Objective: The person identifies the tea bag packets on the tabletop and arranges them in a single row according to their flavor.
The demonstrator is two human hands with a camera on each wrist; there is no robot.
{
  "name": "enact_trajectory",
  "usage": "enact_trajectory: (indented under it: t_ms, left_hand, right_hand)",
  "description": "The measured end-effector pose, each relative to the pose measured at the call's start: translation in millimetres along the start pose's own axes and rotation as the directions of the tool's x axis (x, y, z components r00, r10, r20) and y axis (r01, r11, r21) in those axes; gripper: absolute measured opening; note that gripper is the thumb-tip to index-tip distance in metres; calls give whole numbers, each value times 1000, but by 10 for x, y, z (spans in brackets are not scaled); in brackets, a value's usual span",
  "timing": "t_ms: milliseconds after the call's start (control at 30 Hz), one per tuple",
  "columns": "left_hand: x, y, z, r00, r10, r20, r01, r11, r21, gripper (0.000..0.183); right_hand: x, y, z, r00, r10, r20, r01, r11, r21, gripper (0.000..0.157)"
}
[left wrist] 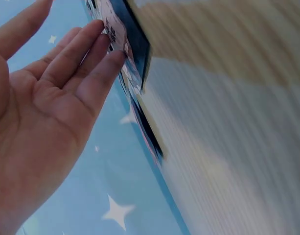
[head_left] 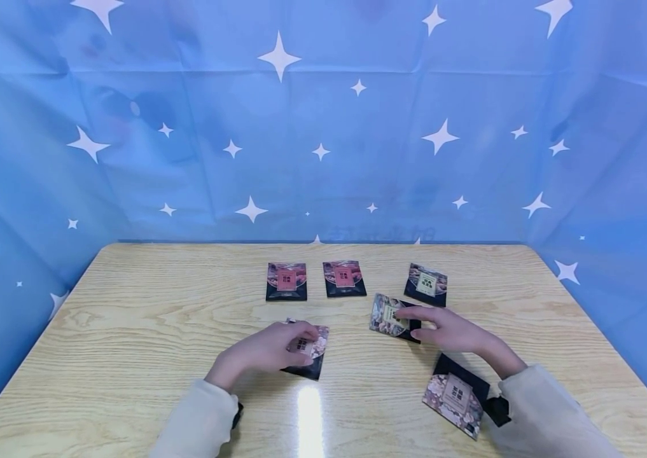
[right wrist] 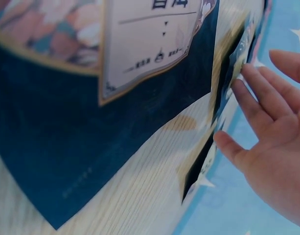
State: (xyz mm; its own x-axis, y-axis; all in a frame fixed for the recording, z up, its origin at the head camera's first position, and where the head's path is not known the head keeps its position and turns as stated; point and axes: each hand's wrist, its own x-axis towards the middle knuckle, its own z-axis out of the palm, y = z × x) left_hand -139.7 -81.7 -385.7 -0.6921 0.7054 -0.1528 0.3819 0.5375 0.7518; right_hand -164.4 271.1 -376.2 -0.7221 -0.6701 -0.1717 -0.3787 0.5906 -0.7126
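In the head view my left hand [head_left: 266, 348] reaches over a dark packet with a pale pink label [head_left: 317, 364], partly covering it. Its fairly straight fingers rest at the packet's face; the left wrist view shows the fingertips [left wrist: 118, 58] right at the printed surface. Farther right, my right hand [head_left: 450, 331] lies over the black end of a packet with a pale green label [head_left: 385, 315], which sits at a slant. Those fingers are extended too, with the fingertips [right wrist: 238, 84] against that packet in the right wrist view.
Two red-labelled packets, one on the left [head_left: 286, 283] and one beside it [head_left: 345, 278], lie toward the back of the wooden table [head_left: 146, 331]. Another green-labelled packet [head_left: 427, 284] is at back right. A pink-labelled packet [head_left: 453, 397] lies tilted by the right sleeve. A starry blue curtain [head_left: 323, 114] hangs behind.
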Motion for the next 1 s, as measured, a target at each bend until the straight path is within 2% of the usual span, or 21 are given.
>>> enact_trajectory:
  t_ms: [433,700,833,1000]
  left_hand:
    - [-530,-267,-255,996,-31,-78,26,998,-61,38]
    - [-841,-416,-390,992,-76,-97,69,995,-69,39]
    - [-1001,-515,-444,991,-93,-99,83,991,-102,37]
    - [-1204,-613,-503,985,-113,-128,98,989,-114,35]
  right_hand:
    - [-1,2,6,1000,7,-3,-7,1000,2,42]
    - [-2,-1,0,1000,3,2,-3,1000,-4,43]
    - [-2,-5,-1,1000,4,5,-4,1000,3,43]
    - [0,-9,4,1000,-3,6,3,1000,8,43]
